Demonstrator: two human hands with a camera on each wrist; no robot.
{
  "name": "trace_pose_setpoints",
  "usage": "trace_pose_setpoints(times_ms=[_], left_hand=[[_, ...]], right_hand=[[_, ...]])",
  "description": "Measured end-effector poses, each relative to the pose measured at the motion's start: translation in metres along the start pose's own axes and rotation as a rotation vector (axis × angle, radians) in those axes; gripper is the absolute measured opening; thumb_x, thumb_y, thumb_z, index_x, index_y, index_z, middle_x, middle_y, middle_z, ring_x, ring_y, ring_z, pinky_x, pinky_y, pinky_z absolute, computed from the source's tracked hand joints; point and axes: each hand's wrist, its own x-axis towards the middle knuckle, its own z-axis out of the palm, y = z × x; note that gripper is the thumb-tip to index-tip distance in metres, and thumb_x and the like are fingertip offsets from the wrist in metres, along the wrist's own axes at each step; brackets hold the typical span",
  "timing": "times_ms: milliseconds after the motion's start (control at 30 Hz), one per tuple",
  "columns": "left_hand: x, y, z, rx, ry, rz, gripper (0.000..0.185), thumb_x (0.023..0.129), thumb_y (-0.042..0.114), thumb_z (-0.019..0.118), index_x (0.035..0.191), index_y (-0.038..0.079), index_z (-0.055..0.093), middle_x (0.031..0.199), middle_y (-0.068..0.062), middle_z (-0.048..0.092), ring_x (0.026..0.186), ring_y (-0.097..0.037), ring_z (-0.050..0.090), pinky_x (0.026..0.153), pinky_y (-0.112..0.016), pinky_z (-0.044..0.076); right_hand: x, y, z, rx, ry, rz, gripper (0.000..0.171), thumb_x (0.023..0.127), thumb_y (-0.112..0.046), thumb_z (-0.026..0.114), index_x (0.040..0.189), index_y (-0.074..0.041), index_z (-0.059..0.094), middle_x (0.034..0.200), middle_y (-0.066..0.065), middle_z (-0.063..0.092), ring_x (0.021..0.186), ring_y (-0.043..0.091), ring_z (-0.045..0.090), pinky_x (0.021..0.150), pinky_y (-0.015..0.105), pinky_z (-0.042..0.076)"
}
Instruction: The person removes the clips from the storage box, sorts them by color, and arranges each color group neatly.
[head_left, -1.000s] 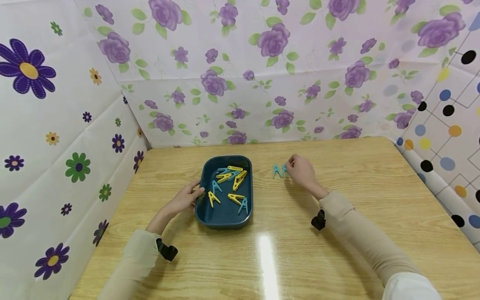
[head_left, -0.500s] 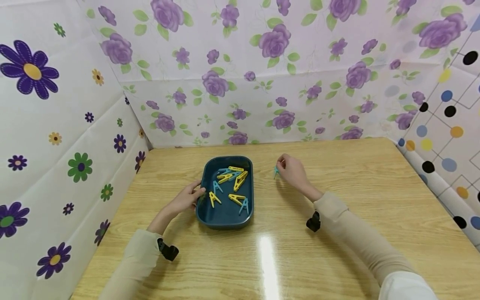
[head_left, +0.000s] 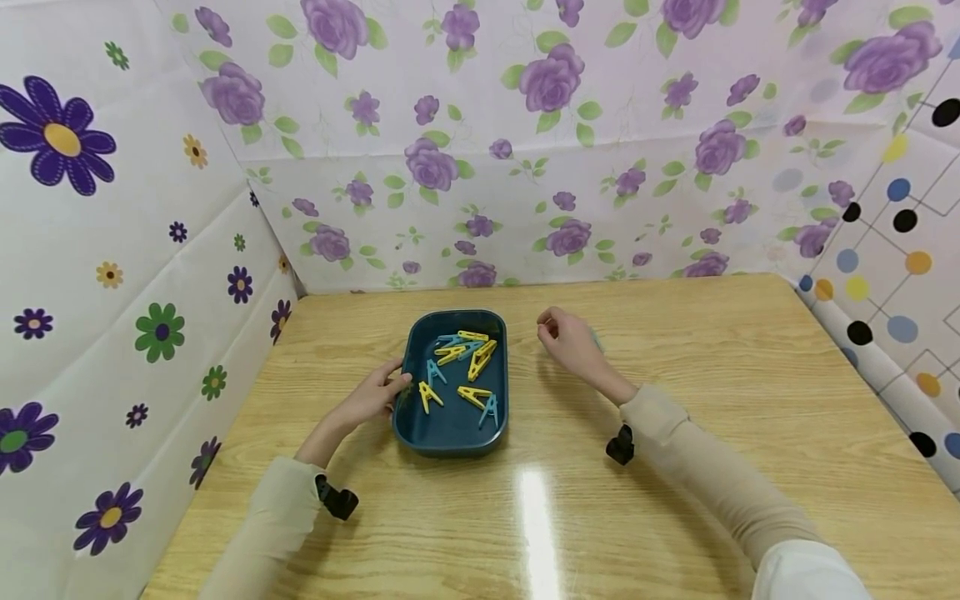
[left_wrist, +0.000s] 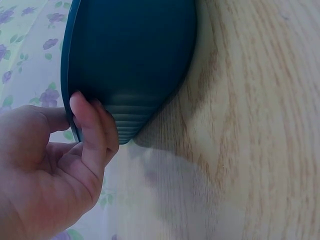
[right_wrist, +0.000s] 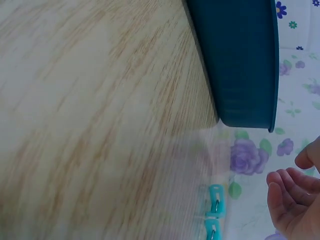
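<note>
My left hand (head_left: 366, 400) grips the left rim of a dark blue plastic box (head_left: 447, 432), thumb inside and fingers under the outer wall in the left wrist view. Several yellow clothespins (head_left: 481, 360) and blue clothespins (head_left: 489, 411) lie scattered in the box. To the right of the box, my right hand (head_left: 573, 347) hovers over the table with fingers loosely bent and nothing between thumb and fingertips. Two light blue clothespins (right_wrist: 216, 201) stand on the table below it in the right wrist view; in the head view the hand mostly hides them.
The wooden table (head_left: 675, 333) meets a purple-flowered cloth (head_left: 551, 167) at the back. More patterned cloth walls it in at left and right. A black wrist camera (head_left: 621, 446) is strapped to each forearm.
My right hand has moved left, from the blue clothespins toward the box, its fingertips passing beyond them. My left hand keeps its hold on the rim, and the clothespins in the box lie the same.
</note>
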Motion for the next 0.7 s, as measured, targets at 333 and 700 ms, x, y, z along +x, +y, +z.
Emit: trace_pose_setpoints(times_ms=[333,700], left_hand=[[-0.002,0.002,-0.001,-0.021,-0.020,0.014,0.057,0.107,0.022,0.036,0.155,0.003,0.012,0.091,-0.024,0.060,0.065,-0.017,0.056,0.058,-0.037,0.050],[0.000,0.000,-0.001,-0.025,-0.019,0.002,0.056,0.107,0.022,0.035,0.155,0.004,0.013,0.088,-0.022,0.059,0.063,-0.014,0.055,0.058,-0.034,0.049]], right_hand=[[0.001,-0.014,0.001,0.021,-0.053,-0.081,0.019,0.098,-0.015,0.052,0.106,-0.005,0.065,0.089,0.008,0.068,0.077,0.016,0.063,0.067,0.031,0.052],[0.003,-0.022,0.004,0.033,-0.123,-0.134,0.015,0.098,-0.015,0.054,0.105,-0.008,0.065,0.090,0.004,0.068,0.078,0.013,0.062,0.070,0.031,0.052]])
